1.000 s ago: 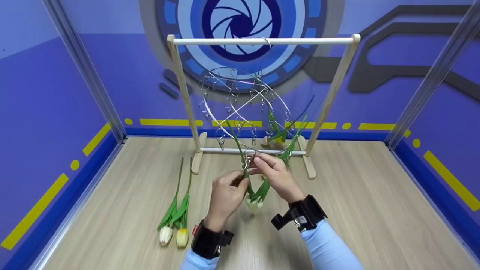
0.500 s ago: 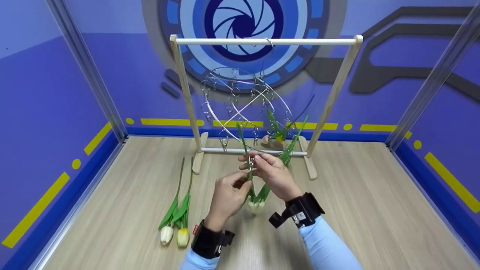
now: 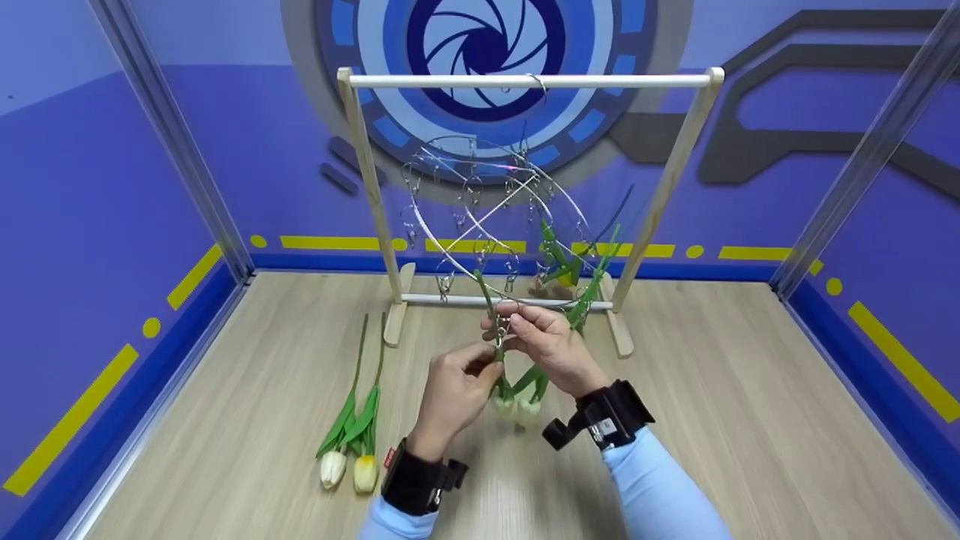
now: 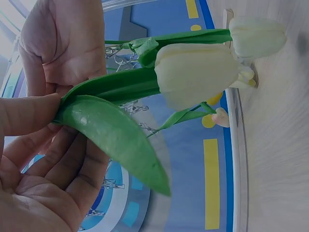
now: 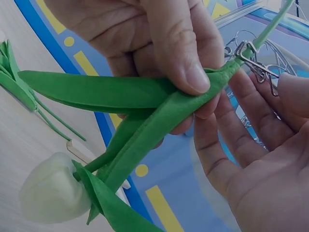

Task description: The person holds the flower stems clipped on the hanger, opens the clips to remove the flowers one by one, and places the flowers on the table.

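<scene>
My left hand pinches a white artificial tulip near the top of its leaves, thumb against the green stem. The flower hangs head down, with its stem pointing up. A small metal clip sits around the stem just above the leaves. My right hand pinches the clip's handle end between thumb and finger, its other fingers spread behind the stem. The clip belongs to a round wire hanger with several clips, tilted low toward my hands. Another white tulip hangs upside down close by on the right.
The hanger hooks over the top bar of a wooden rack. A yellow tulip hangs farther back on the right. Two tulips, one white and one yellowish, lie on the wooden table at left.
The held tulip's stem has shifted slightly right and its tip now stands lower. Both hands stay together at the clip. The hanging tulips and hanger sway a little.
</scene>
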A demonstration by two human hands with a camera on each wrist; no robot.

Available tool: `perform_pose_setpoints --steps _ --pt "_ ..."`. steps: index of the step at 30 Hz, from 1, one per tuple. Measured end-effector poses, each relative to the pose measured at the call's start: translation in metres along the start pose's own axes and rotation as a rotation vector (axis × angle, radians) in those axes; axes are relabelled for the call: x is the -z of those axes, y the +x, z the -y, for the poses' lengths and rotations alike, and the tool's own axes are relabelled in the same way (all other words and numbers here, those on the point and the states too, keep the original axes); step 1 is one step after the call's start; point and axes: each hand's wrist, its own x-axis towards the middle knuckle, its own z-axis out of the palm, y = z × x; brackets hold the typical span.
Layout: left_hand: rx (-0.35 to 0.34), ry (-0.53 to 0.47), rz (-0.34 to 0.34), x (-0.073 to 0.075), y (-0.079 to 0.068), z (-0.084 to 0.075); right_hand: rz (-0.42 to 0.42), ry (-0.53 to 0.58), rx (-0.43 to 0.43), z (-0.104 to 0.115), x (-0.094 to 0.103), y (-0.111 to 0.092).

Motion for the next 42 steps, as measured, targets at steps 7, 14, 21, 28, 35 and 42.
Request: perform_pose_setpoints --steps 7,14,21,28,35,42 --pt "-0.030 0.017 -0.007 -0.0020 -0.0002 -0.0002 -0.075 -0.037 -0.009 -0.0015 0.0018 0.0005" --pt "-0.076 0.017 -0.006 -0.0036 -0.0003 0.0000 -0.111 -0.032 0.009 -0.0013 0.0006 -0.0009" --pt "-0.111 0.057 -0.045 -0.0054 -0.0017 0.0015 -0.117 -0.006 0.020 -0.0042 0.0009 -0.0003" --pt "-0.102 0.071 -0.041 -0.0046 -0.0019 0.0000 -0.104 -0.013 0.030 -0.0068 0.0033 -0.0002" --pt "-0.109 0.073 -0.039 -0.0046 -0.0024 0.0008 -0.101 -0.035 0.030 -0.0062 0.0039 -0.0011" --pt "-0.110 0.076 -0.038 -0.0046 -0.0023 0.0003 -0.116 -0.048 0.039 -0.0057 0.0030 -0.0004"
